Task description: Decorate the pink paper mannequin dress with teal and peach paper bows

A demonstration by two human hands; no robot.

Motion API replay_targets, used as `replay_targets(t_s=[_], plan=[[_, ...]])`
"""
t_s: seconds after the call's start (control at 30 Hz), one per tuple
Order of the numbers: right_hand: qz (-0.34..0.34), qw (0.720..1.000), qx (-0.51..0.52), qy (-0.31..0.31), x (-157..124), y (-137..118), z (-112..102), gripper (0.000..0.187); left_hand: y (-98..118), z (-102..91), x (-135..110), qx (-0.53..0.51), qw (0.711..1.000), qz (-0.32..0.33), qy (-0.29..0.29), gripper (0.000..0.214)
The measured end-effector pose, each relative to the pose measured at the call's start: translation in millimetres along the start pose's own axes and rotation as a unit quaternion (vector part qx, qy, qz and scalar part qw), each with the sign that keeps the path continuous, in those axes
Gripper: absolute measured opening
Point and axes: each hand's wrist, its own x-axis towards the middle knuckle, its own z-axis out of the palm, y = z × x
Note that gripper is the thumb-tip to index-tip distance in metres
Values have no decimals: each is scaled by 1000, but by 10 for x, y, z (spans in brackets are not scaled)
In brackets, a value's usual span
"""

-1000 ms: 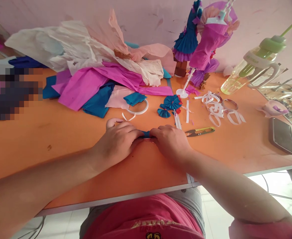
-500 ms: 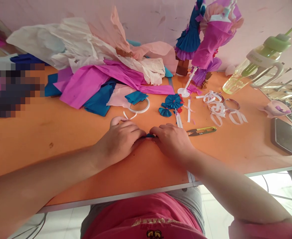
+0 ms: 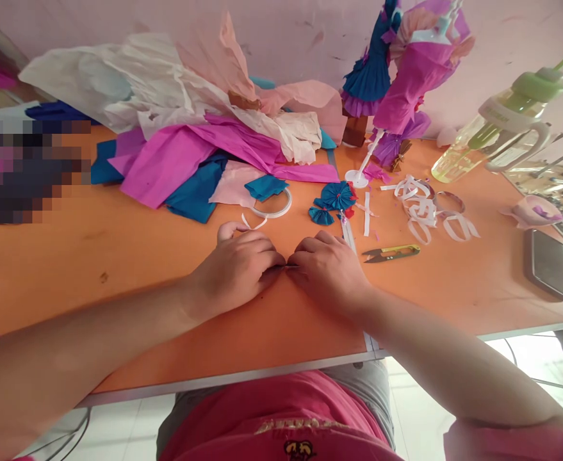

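My left hand (image 3: 243,266) and my right hand (image 3: 328,269) meet above the orange table (image 3: 166,352), fingertips nearly touching. Both are closed in a pinch on a small folded blue paper piece (image 3: 287,266); only a thin dark sliver of it shows, the rest being under my fingers. Just beyond the hands lie blue pleated paper rosettes (image 3: 337,194) with red bits, and a roll of white tape (image 3: 276,206) with a loose end. Thread snips (image 3: 392,253) with a yellow handle rest right of my right hand.
Crumpled magenta paper (image 3: 166,163) and white paper (image 3: 132,83) are heaped at the back left. Paper-dressed figures (image 3: 413,83) stand at the back. Curled white strips (image 3: 420,208), a green-lidded bottle (image 3: 497,121) and a phone (image 3: 550,264) are on the right.
My fingertips have drawn closer together, covering the blue paper that showed between them before. The whole view has shifted slightly; the things on the table lie as they did.
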Motion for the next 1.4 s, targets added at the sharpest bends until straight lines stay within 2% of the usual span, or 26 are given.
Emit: replay_targets(t_s=[0.37, 0.5, 0.6, 0.67, 0.73, 0.83, 0.93, 1.2, 1.27, 1.4], plan=[[-56, 996, -48, 49, -33, -5, 31, 24, 118, -99, -6, 51, 998, 2, 24, 17], [-51, 997, -43, 39, -24, -26, 29, 24, 103, -85, -26, 69, 997, 17, 26, 21], [-32, 999, 14, 14, -20, 45, 2, 18, 92, -100, -47, 82, 996, 27, 12, 20], [-21, 997, 79, 12, -27, 154, -35, 29, 72, -119, -63, 97, 995, 34, 13, 19], [1, 991, 132, 35, -35, 282, -77, 39, 42, -137, -78, 116, 992, 48, 28, 19], [50, 981, 178, 56, -33, 419, -121, 35, 6, -151, -100, 135, 986, 73, 73, 17], [70, 969, 238, 11, -7, 425, -136, 31, -9, -144, -129, 149, 978, 98, 110, 17], [99, 930, 335, -114, 10, 324, -187, 25, -47, -150, -178, 201, 961, 143, 126, 20], [106, 932, 326, -118, 3, 326, -182, 24, -21, -149, -162, 199, 961, 148, 122, 20], [128, 937, 318, -67, 15, 273, -146, 20, 58, -84, -102, 124, 981, 123, 86, 15]])
